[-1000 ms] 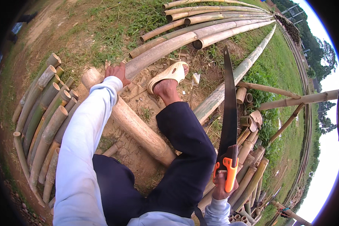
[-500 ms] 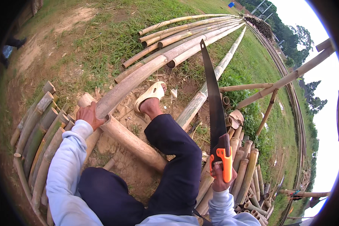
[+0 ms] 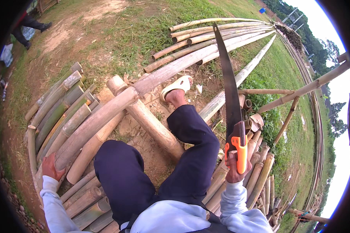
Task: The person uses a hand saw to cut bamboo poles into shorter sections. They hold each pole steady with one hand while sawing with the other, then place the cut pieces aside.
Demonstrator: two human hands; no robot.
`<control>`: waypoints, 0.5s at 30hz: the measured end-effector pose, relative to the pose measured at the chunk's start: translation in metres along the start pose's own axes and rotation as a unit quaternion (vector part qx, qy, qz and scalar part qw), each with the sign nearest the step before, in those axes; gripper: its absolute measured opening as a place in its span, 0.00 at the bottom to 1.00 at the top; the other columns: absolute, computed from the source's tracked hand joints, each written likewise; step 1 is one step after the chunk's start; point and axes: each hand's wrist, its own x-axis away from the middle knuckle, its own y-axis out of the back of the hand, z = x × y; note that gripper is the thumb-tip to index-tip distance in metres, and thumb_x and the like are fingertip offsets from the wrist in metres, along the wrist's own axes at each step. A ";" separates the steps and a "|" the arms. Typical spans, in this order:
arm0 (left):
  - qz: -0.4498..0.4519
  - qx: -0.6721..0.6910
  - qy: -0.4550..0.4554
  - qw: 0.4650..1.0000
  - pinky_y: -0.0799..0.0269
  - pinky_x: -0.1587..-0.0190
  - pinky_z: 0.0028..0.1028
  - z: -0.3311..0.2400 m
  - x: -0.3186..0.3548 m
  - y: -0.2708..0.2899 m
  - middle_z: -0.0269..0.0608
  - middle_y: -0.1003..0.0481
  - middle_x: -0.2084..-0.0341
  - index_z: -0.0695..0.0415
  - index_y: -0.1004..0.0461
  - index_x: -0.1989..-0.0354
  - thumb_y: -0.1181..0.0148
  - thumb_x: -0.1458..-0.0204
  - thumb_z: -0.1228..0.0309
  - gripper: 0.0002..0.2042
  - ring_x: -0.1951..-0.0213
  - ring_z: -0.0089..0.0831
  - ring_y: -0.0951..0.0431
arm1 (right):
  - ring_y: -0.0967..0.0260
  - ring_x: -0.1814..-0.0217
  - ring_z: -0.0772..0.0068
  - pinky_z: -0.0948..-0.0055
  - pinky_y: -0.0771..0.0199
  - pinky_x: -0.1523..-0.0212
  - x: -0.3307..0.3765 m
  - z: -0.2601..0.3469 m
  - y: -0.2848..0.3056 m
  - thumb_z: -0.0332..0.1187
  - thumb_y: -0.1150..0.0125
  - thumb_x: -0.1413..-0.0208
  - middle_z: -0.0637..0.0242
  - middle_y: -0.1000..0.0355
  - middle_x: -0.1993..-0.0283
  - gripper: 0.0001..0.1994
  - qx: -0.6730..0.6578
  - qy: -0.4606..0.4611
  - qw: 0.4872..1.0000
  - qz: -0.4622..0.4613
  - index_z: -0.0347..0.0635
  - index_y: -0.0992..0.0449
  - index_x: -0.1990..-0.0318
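My left hand [image 3: 52,167] is closed round the near end of a long, thick bamboo pole [image 3: 105,116] at the lower left. That pole lies across a shorter bamboo log [image 3: 155,126] and runs away toward the far right. My right hand [image 3: 236,169] grips a handsaw [image 3: 232,93] by its orange and black handle. The dark blade stands upright, its tip pointing away from me and apart from the pole.
Cut bamboo lengths [image 3: 76,124] are stacked on the left, and more [image 3: 256,171] lie on the right. Long poles [image 3: 206,33] stretch out ahead beside my sandalled foot [image 3: 177,88]. A bamboo frame [image 3: 299,88] stands at right. Another person's legs [image 3: 25,29] show at far left.
My left hand has drawn the long pole back toward me and to the left, so its end now reaches well past the log. The saw stays upright in my right hand.
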 end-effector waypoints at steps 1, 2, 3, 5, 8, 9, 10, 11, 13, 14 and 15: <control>0.014 0.025 0.014 0.999 0.34 0.40 0.47 0.016 0.014 -0.003 0.56 0.22 0.51 0.63 0.29 0.41 0.21 0.73 0.66 0.42 0.50 0.57 0.24 | 0.24 0.74 0.71 0.72 0.25 0.67 -0.001 0.001 0.002 0.27 0.35 0.41 0.63 0.22 0.74 0.12 0.046 0.066 0.997 0.003 0.32 0.17 0.52; 0.025 0.044 0.030 0.998 0.34 0.39 0.47 0.030 0.027 -0.010 0.56 0.22 0.52 0.62 0.30 0.42 0.20 0.74 0.66 0.43 0.49 0.57 0.24 | 0.22 0.72 0.69 0.71 0.24 0.65 -0.002 0.000 0.003 0.27 0.34 0.42 0.61 0.21 0.72 0.13 0.087 0.131 0.988 0.006 0.31 0.17 0.51; -0.001 0.027 0.042 0.999 0.35 0.39 0.48 0.044 0.037 -0.023 0.55 0.22 0.53 0.62 0.30 0.42 0.20 0.75 0.66 0.43 0.49 0.57 0.25 | 0.21 0.70 0.67 0.70 0.23 0.64 -0.003 0.007 0.003 0.26 0.34 0.42 0.58 0.20 0.69 0.14 0.064 0.126 0.990 0.022 0.31 0.17 0.50; 0.002 0.006 0.083 0.996 0.36 0.38 0.47 0.051 0.035 -0.043 0.53 0.23 0.54 0.61 0.29 0.43 0.20 0.76 0.67 0.42 0.46 0.55 0.26 | 0.18 0.66 0.64 0.70 0.22 0.60 0.002 0.005 0.013 0.26 0.34 0.42 0.54 0.18 0.63 0.15 0.091 0.083 0.990 0.066 0.31 0.18 0.48; 0.065 -0.020 0.146 0.987 0.38 0.35 0.47 0.043 0.006 -0.079 0.49 0.26 0.49 0.56 0.28 0.44 0.20 0.76 0.67 0.41 0.40 0.50 0.30 | 0.20 0.68 0.66 0.70 0.23 0.62 0.001 0.011 0.011 0.26 0.34 0.42 0.55 0.19 0.66 0.15 0.059 0.125 0.989 0.059 0.31 0.18 0.49; 0.075 -0.039 0.154 0.984 0.40 0.34 0.47 0.045 -0.004 -0.090 0.48 0.27 0.46 0.55 0.28 0.43 0.19 0.75 0.66 0.42 0.38 0.50 0.32 | 0.22 0.72 0.69 0.70 0.25 0.66 0.002 0.010 0.012 0.25 0.35 0.42 0.58 0.20 0.69 0.15 0.103 0.174 0.979 0.037 0.31 0.18 0.48; 0.086 -0.063 0.169 0.980 0.41 0.32 0.48 0.052 -0.008 -0.100 0.48 0.28 0.42 0.54 0.28 0.42 0.18 0.74 0.66 0.42 0.35 0.49 0.34 | 0.23 0.72 0.70 0.70 0.25 0.66 0.002 0.012 0.011 0.25 0.35 0.42 0.59 0.21 0.70 0.15 0.097 0.151 0.983 0.046 0.31 0.18 0.47; 0.095 -0.070 0.178 0.977 0.42 0.31 0.48 0.056 -0.005 -0.110 0.47 0.31 0.39 0.53 0.29 0.39 0.18 0.73 0.65 0.43 0.34 0.48 0.35 | 0.23 0.73 0.71 0.71 0.26 0.67 0.004 0.013 0.012 0.25 0.36 0.42 0.60 0.22 0.71 0.16 0.091 0.122 0.986 0.064 0.31 0.18 0.47; 0.112 -0.084 0.202 0.969 0.44 0.30 0.48 0.069 -0.009 -0.125 0.46 0.36 0.32 0.50 0.30 0.35 0.18 0.70 0.63 0.45 0.31 0.47 0.37 | 0.26 0.74 0.75 0.72 0.27 0.69 0.005 0.015 0.003 0.26 0.36 0.41 0.64 0.24 0.73 0.16 0.044 0.086 0.992 0.078 0.32 0.18 0.46; 0.113 -0.086 0.210 0.967 0.46 0.29 0.49 0.062 -0.013 -0.117 0.47 0.36 0.31 0.50 0.29 0.36 0.18 0.68 0.64 0.43 0.30 0.47 0.38 | 0.27 0.75 0.76 0.73 0.28 0.70 0.006 0.016 -0.002 0.26 0.36 0.40 0.66 0.25 0.75 0.14 0.037 0.089 0.992 0.077 0.31 0.18 0.48; 0.117 -0.081 0.218 0.966 0.47 0.28 0.50 0.043 -0.021 -0.109 0.47 0.37 0.31 0.49 0.28 0.36 0.19 0.66 0.64 0.41 0.29 0.47 0.40 | 0.28 0.76 0.76 0.74 0.29 0.71 0.007 0.016 -0.003 0.26 0.36 0.40 0.67 0.26 0.76 0.13 0.026 0.077 0.994 0.067 0.31 0.18 0.50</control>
